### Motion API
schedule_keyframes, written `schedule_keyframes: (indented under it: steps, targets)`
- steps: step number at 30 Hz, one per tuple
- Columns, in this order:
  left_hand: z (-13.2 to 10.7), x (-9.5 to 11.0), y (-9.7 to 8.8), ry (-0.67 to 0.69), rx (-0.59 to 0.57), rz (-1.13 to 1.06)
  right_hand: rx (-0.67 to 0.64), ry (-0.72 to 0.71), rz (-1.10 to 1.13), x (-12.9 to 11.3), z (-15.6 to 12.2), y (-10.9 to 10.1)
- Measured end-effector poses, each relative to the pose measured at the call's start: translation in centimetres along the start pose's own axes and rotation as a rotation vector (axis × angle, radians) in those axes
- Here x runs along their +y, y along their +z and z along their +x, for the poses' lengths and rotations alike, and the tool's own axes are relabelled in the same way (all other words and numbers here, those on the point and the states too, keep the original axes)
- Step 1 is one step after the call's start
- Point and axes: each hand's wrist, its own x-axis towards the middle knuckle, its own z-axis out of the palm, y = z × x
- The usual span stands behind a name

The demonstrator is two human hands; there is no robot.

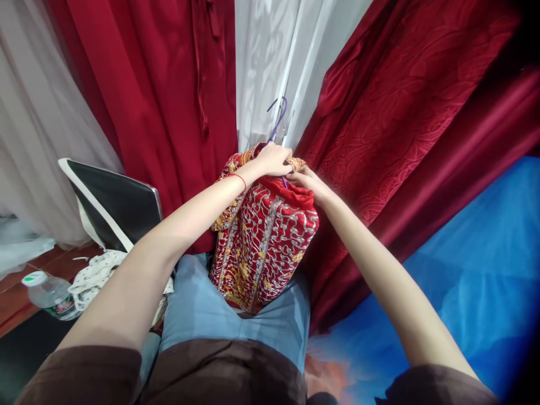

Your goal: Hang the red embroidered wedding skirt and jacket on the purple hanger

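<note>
A red garment (pixel 264 236) with gold and silver embroidery hangs on a purple hanger (pixel 278 115) in front of me, its lower end resting on my lap. My left hand (pixel 274 159) grips the top of the garment at the collar, just under the hanger hook. My right hand (pixel 307 181) pinches the red fabric at the neckline right beside it. A red string sits on my left wrist.
Dark red curtains (pixel 392 118) and white sheer drapes (pixel 265 62) hang close behind. A black chair (pixel 118 205) stands at left with a spotted cloth (pixel 99 270), and a plastic water bottle (pixel 50 293) lies on the floor. Blue fabric (pixel 476 264) covers the right.
</note>
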Motion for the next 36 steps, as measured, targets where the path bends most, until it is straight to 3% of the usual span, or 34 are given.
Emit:
schedule_keyframes:
  steps: [3,8,10,12,15,18,21,23,25,27,28,31,33,36]
  targets:
    - [-0.1,0.0,0.3,-0.003,0.024,-0.029,0.134,0.017,-0.165,-0.1,0.1,-0.4]
    - [-0.1,1.3,0.9,-0.036,0.109,-0.133,0.416,0.157,-0.822,-1.2,0.0,-1.9]
    - [-0.2,1.8,1.1,-0.085,0.137,-0.146,0.393,0.269,-0.895,-1.3,0.1,-1.9]
    - [-0.3,1.9,1.2,-0.121,0.148,-0.153,0.286,0.375,-0.883,-0.8,0.0,-1.4]
    - [-0.6,1.6,1.0,-0.134,0.155,-0.173,0.164,0.433,-0.851,1.1,-0.9,-0.6]
    - [-0.8,1.1,0.7,-0.129,0.143,-0.172,0.167,0.37,-0.82,3.1,-2.8,-1.4]
    - [-0.9,0.8,0.6,-0.1,0.13,-0.137,0.247,0.266,-0.757,3.8,-5.2,-4.0]
    - [-0.9,0.5,0.8,-0.064,0.13,-0.105,0.485,0.139,-0.682,3.0,-7.1,-5.6]
    - [-0.7,0.5,1.3,-0.038,0.14,-0.083,0.817,-0.056,-0.574,1.4,-9.5,-6.1]
    - [-0.4,0.5,2.0,-0.04,0.156,-0.077,0.901,-0.178,-0.587,-0.7,-12.0,-4.8]
    - [-0.2,0.6,2.3,-0.046,0.162,-0.076,0.799,-0.175,-0.667,-1.6,-13.1,-3.6]
    - [0.2,0.6,3.2,-0.059,0.17,-0.058,0.456,0.005,-0.963,-2.6,-14.7,1.6]
    - [0.1,0.3,3.5,-0.038,0.169,-0.037,0.232,0.068,-1.039,-1.4,-14.4,4.8]
    - [-0.3,-0.8,3.2,0.082,0.141,-0.016,0.132,0.056,-1.06,2.2,-13.4,7.2]
